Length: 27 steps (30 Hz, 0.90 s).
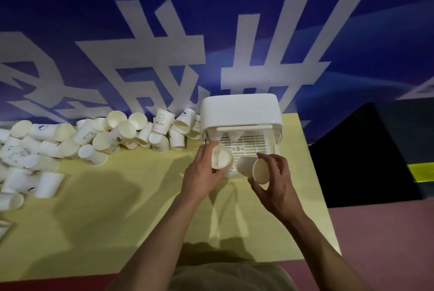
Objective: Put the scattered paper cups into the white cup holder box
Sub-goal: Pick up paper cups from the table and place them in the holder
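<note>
The white cup holder box (239, 109) stands at the back of the yellow table (117, 208), its lid raised over a slotted tray (252, 144). My left hand (202, 173) grips a white paper cup (220, 156) at the tray's front left, its mouth turned toward me. My right hand (274, 182) holds a second paper cup (253, 168) on its side at the tray's front right, with its open mouth facing right. A heap of scattered paper cups (112, 135) lies along the wall to the left of the box.
A blue banner wall (211, 32) with large white characters rises right behind the table. More cups (28, 173) spread toward the table's left edge. Right of the table lie a dark block (375, 149) and reddish floor (387, 243).
</note>
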{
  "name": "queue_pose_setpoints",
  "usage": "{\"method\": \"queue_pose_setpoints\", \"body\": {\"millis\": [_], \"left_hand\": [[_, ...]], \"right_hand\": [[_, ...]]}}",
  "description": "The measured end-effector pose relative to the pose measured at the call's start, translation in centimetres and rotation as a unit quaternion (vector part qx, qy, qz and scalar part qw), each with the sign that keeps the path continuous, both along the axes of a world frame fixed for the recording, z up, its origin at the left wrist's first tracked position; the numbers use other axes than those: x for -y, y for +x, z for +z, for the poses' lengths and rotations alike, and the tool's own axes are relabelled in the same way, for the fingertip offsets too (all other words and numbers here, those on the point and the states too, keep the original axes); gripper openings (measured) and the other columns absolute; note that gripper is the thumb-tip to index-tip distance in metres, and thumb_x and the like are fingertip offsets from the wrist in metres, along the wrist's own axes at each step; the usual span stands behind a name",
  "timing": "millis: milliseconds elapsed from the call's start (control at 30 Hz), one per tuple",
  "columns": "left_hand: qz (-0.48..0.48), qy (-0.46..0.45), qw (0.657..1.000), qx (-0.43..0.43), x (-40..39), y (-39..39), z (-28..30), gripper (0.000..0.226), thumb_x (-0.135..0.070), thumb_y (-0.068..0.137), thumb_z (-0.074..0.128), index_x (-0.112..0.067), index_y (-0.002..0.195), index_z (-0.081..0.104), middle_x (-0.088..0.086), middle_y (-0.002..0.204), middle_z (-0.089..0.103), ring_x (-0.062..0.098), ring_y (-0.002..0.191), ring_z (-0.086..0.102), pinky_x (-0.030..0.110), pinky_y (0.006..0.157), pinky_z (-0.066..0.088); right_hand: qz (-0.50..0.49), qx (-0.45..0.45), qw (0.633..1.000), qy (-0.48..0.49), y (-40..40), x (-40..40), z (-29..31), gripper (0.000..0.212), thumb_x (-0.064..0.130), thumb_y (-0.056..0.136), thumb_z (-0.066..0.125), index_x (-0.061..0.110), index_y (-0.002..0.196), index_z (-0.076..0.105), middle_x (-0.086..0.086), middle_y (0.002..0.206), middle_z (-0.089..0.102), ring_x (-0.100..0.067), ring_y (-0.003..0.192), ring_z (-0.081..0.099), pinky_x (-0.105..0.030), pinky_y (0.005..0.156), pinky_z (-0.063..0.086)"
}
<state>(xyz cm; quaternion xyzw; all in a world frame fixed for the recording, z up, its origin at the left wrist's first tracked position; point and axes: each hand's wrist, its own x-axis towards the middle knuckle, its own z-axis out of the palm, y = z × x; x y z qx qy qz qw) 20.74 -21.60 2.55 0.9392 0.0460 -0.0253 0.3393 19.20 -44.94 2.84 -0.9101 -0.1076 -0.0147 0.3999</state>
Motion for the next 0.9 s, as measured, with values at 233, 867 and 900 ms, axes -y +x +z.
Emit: {"method": "queue_pose_setpoints", "body": {"millis": [233, 867, 900], "left_hand": [[-0.001, 0.021, 0.998, -0.057, 1.4, 1.6, -2.6, 0.073, -0.041, 0.085, 0.073, -0.04, 0.146, 0.032, -0.012, 0.146, 0.039, 0.026, 0.116, 0.061, 0.045, 0.08, 0.056], [0.028, 0.014, 0.989, -0.148, 1.2, 1.8, -5.9, 0.079, -0.051, 0.095, 0.062, -0.038, 0.158, 0.016, -0.011, 0.149, 0.031, 0.014, 0.097, 0.066, 0.047, 0.083, 0.057], [0.03, 0.012, 0.99, -0.14, 1.0, 1.5, -5.8, 0.079, -0.05, 0.094, 0.063, -0.039, 0.158, 0.016, -0.012, 0.148, 0.031, 0.013, 0.095, 0.066, 0.047, 0.082, 0.057]], "right_hand": [[-0.007, -0.008, 1.0, 0.022, 1.0, 2.0, -0.7, 0.066, 0.028, 0.088, 0.079, 0.029, 0.146, 0.047, 0.001, 0.141, 0.039, -0.012, 0.125, 0.048, -0.01, 0.097, 0.045], [0.062, -0.025, 0.998, 0.009, 5.3, 0.1, -0.7, 0.066, 0.036, 0.09, 0.078, 0.028, 0.147, 0.046, 0.001, 0.139, 0.042, -0.011, 0.123, 0.05, -0.003, 0.094, 0.038], [0.068, -0.022, 0.997, 0.009, 5.5, -0.3, -0.5, 0.066, 0.036, 0.09, 0.078, 0.029, 0.147, 0.046, 0.001, 0.139, 0.042, -0.01, 0.122, 0.05, -0.006, 0.094, 0.04]]}}
